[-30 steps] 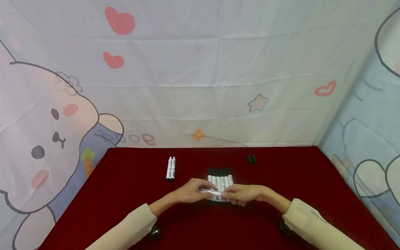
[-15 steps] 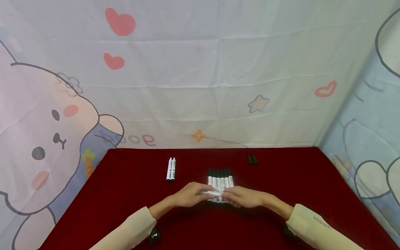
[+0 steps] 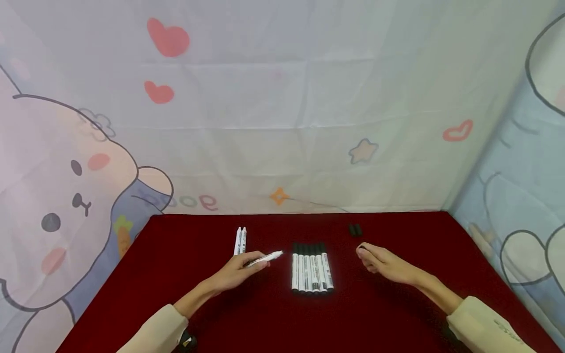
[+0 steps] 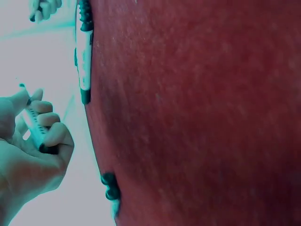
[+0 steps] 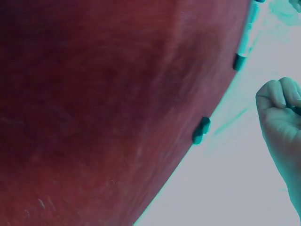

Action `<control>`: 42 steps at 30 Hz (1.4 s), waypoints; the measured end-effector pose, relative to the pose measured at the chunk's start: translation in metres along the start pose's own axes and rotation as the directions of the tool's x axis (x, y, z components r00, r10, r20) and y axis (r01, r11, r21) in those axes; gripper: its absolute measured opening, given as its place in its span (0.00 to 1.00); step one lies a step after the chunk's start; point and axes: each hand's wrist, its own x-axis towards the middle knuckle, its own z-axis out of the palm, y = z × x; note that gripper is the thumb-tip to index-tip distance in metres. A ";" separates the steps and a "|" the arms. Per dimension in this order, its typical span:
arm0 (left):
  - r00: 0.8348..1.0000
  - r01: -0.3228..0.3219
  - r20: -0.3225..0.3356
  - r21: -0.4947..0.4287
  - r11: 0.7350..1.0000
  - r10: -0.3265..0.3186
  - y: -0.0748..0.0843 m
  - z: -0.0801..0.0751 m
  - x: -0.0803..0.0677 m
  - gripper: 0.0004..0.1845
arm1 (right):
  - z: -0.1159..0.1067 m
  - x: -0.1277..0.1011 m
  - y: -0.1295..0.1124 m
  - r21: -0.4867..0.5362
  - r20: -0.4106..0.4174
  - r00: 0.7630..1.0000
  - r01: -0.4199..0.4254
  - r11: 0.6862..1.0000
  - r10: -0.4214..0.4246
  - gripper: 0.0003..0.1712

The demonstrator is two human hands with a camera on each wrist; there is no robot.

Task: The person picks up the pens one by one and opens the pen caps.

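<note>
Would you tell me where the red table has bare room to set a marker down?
The red table shows bare cloth left of the two uncapped markers, along the near edge below the row of capped markers, and right of the two black caps. It is crowded mid-table, between the left hand and right hand.

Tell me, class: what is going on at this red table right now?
A person sits at a red table. Their left hand holds an uncapped white marker above the cloth. Their right hand is curled round something small and dark, probably the cap, off to the other side. Between the hands lies a row of capped markers. Two uncapped markers lie near the left hand, and two loose black caps lie beyond the right hand.
</note>
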 end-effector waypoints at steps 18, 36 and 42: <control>1.000 0.025 0.010 -0.039 0.999 -0.025 0.016 0.016 0.010 0.16 | 0.014 0.007 -0.017 -0.233 0.116 0.989 -0.057 0.971 0.086 0.19; 0.968 0.206 -0.096 -0.228 0.952 -0.232 0.017 0.014 0.009 0.24 | 0.025 0.008 -0.018 -0.183 0.200 0.974 -0.068 0.981 0.105 0.19; 0.962 0.224 -0.093 -0.259 0.939 -0.255 0.014 0.015 0.007 0.28 | 0.028 0.008 -0.016 -0.184 0.211 0.971 -0.073 0.980 0.112 0.18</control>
